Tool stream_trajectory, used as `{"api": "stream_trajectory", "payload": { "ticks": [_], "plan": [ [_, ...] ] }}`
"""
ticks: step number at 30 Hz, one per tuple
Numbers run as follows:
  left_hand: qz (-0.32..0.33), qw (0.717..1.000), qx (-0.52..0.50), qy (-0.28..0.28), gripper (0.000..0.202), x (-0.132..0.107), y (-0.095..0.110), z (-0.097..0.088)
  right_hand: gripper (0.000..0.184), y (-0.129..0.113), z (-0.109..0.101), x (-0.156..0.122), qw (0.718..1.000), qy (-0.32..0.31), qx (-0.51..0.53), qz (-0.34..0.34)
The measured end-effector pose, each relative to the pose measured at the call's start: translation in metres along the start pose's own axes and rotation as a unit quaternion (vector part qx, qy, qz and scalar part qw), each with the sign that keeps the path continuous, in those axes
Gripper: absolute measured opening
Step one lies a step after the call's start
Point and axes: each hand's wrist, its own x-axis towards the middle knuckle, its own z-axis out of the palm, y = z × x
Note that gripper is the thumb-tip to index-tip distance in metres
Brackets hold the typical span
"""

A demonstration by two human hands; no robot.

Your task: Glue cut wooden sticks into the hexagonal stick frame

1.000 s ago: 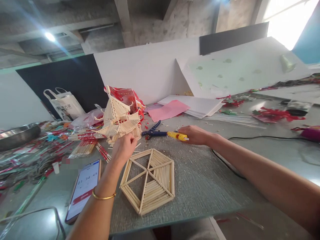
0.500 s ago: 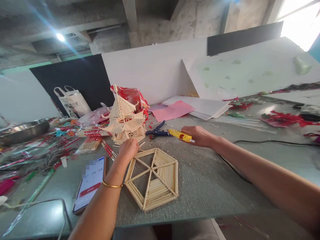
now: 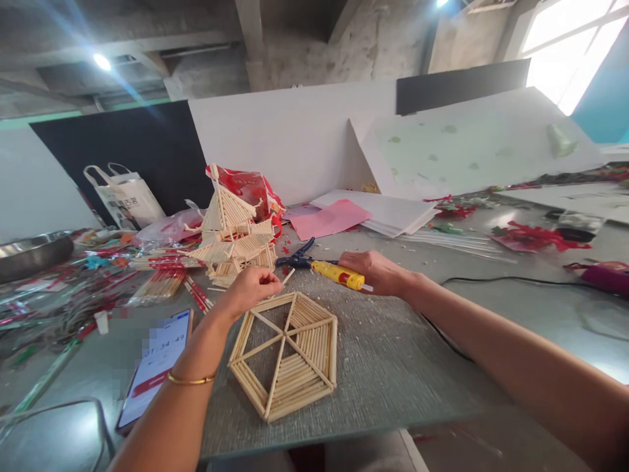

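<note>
My left hand (image 3: 253, 288) is closed in a pinch on a short wooden stick (image 3: 289, 276), just above the far-left edge of a hexagonal stick frame (image 3: 304, 380). Spokes divide this frame into triangles; those on the right and at the front are largely filled with sticks, while the left ones show more open gaps. My right hand (image 3: 376, 270) is wrapped around a yellow hot glue gun (image 3: 338, 274), whose pale glue stick pokes out of the back end. Dark blue pliers (image 3: 297, 257) lie right beside the gun's front. Behind my left hand stands a tiered stick pagoda (image 3: 236, 229).
A phone (image 3: 160, 367) showing a timer lies left of the frame. Bundled sticks (image 3: 160, 285), plastic scraps and a metal bowl (image 3: 34, 255) crowd the left. Pink paper (image 3: 331, 218) and white boards (image 3: 393, 213) lie behind. A black cable (image 3: 515, 280) runs right.
The view has turned slightly to the right. My left hand has shifted right relative to the frame, and the short stick now shows at its fingertips. My right hand still holds the glue gun.
</note>
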Motion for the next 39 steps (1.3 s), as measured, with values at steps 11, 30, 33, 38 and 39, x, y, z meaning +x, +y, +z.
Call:
{"api": "stream_trajectory", "payload": {
  "ticks": [11,30,33,38,39],
  "plan": [
    [0.047,0.961,-0.037,-0.269,0.016,-0.016,0.021,-0.002,0.013,0.008,0.004,-0.003,0.991,-0.129,0.001,0.037],
    [0.09,0.965,0.057,-0.238,0.015,-0.017,0.023,0.004,0.023,-0.033,-0.007,0.01,0.996,0.054,0.07,0.015],
    [0.083,0.968,0.069,-0.226,0.016,-0.017,0.026,0.006,0.023,-0.061,0.011,0.018,0.995,0.063,0.072,-0.042],
    [0.078,0.963,0.09,-0.241,0.018,-0.016,0.026,0.009,0.027,-0.076,0.022,0.02,0.994,0.047,0.023,-0.095],
    [0.077,0.962,0.093,-0.243,0.018,-0.016,0.025,0.01,0.027,-0.077,0.022,0.02,0.993,0.044,0.016,-0.104]
  ]
}}
